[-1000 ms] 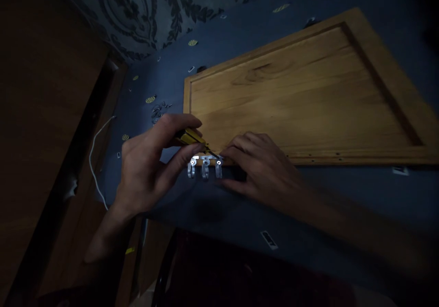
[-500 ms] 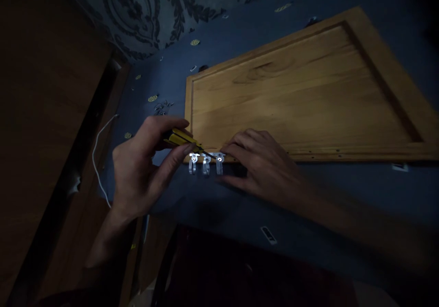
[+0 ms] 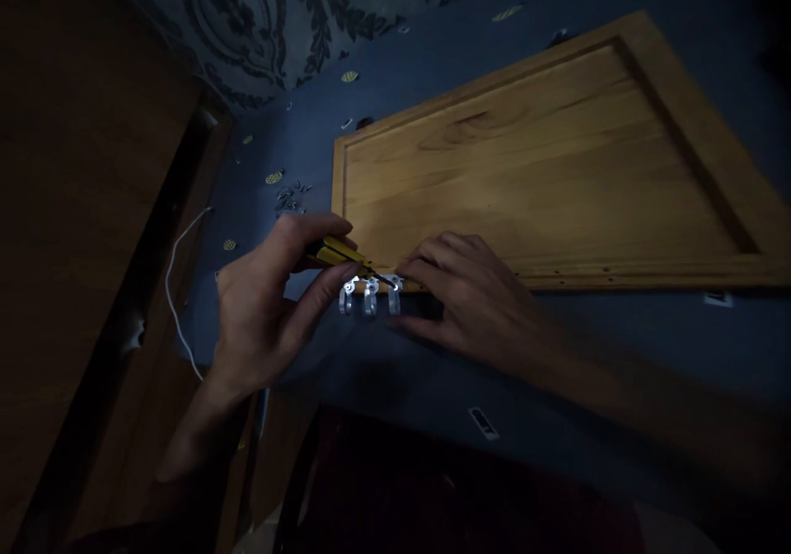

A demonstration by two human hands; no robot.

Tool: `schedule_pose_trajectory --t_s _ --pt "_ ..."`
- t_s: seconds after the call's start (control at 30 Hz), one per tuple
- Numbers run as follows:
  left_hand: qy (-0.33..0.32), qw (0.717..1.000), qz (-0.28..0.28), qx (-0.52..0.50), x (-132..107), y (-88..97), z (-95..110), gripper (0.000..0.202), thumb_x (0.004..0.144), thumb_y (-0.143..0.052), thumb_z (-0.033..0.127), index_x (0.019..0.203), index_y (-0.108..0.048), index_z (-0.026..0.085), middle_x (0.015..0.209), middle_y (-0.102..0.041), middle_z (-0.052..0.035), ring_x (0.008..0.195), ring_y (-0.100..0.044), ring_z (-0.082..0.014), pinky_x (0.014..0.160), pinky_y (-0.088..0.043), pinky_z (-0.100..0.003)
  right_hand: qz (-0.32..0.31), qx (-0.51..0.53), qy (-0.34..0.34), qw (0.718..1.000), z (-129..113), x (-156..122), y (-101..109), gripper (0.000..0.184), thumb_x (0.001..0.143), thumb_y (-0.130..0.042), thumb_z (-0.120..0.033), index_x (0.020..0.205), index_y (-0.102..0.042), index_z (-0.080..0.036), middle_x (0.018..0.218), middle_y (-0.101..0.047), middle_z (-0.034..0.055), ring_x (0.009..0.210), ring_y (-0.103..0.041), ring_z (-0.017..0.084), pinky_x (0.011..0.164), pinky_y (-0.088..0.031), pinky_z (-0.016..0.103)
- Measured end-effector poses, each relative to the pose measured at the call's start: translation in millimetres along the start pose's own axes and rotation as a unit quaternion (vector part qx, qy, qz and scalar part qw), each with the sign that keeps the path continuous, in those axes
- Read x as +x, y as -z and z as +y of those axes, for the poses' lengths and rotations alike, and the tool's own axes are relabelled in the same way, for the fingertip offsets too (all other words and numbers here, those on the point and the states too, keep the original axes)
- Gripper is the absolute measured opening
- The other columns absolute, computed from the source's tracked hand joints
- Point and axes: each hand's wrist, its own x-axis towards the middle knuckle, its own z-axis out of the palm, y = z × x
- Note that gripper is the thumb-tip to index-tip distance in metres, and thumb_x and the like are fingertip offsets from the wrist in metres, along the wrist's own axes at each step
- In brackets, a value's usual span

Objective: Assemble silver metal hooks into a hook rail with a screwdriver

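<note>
Yellow screwdriver [image 3: 339,251], pinched by the left hand [image 3: 259,294] near frame centre, slants so its tip meets the hook rack [image 3: 371,288]; the right hand [image 3: 462,284], its grip unclear, seemingly steadies the rack.

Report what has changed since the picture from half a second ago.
The left hand has shifted a little to the right with the yellow screwdriver, whose tip now sits at or very near the screw on the rightmost metal hook. Nothing was visibly taken hold of or let go. The right hand and wooden board stayed as they were.
</note>
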Motion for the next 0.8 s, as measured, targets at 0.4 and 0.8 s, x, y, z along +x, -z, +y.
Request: schedule_pose_trajectory --t_s 0.4,0.8 --pt "-0.018 1.000 -0.025 0.002 1 4.4 0 0.027 0.093 -0.076 0.022 0.118 -0.068 0.029 0.102 -0.077 0.0041 0.091 -0.076 -0.0154 0.079 -0.067 -0.029 0.010 -0.007 0.012 1.000 0 0 0 0.039 0.086 -0.077 -0.050 0.102 -0.070 -0.015 0.100 -0.067 0.0109 0.097 -0.058 0.029 0.083 -0.044 0.041" --pt "-0.016 0.996 -0.025 0.087 4 4.9 7 0.016 0.096 -0.073 0.034 0.109 -0.066 0.030 0.089 -0.076 0.0057 0.075 -0.076 -0.0169 0.063 -0.063 -0.030 0.011 0.000 0.008 1.000 2 -1 -2 0.038 0.089 -0.073 -0.052 0.103 -0.070 -0.017 0.099 -0.067 0.0105 0.097 -0.058 0.028 0.084 -0.044 0.042"
